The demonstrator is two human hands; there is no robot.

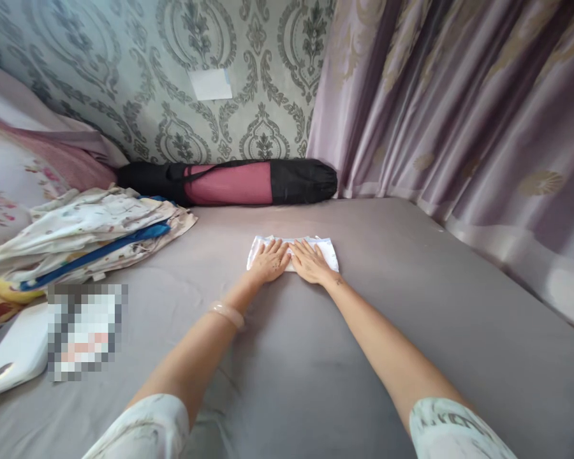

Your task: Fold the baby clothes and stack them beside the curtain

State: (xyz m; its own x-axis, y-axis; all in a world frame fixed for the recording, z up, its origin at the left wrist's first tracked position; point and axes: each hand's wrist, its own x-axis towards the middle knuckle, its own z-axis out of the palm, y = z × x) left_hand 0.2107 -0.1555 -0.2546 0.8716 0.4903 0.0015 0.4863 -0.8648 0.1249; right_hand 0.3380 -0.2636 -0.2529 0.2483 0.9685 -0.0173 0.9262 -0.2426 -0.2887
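A small folded white cloth (328,250) lies on the grey bed sheet (411,319), out at arm's length. My left hand (270,261) rests flat on the cloth's left half, fingers stretched out. My right hand (310,261) lies flat beside it on the middle of the cloth, fingers also extended. The two hands touch side by side and cover much of the cloth. A pale bangle (228,313) sits on my left wrist.
A black and pink rolled bag (229,182) lies along the patterned wall. A pile of folded printed fabrics (86,233) sits at left, with pillows (14,172) behind. A white object (14,354) lies near left. Mauve curtains (459,108) hang along the right side.
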